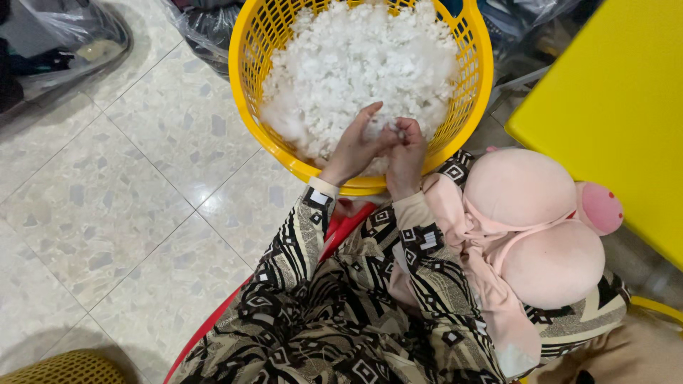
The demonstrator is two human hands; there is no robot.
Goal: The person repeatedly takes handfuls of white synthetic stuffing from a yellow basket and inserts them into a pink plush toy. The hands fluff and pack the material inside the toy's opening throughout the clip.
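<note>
A yellow plastic basket [250, 85] stands on the floor, filled with white fluffy stuffing [356, 64]. Both hands reach into its near side. My left hand [356, 146] and my right hand [407, 156] meet over the stuffing and pinch a small white tuft between their fingertips. A pink stuffed toy [537, 227] with round, plump parts rests on my lap to the right, against my right forearm. My sleeves are patterned black, white and beige.
A yellow table top [619, 107] fills the right side. Clear plastic bags [64, 35] with dark contents lie at the upper left and behind the basket. The floor is pale speckled tile [107, 213]. A woven yellow object [67, 368] shows at the bottom left.
</note>
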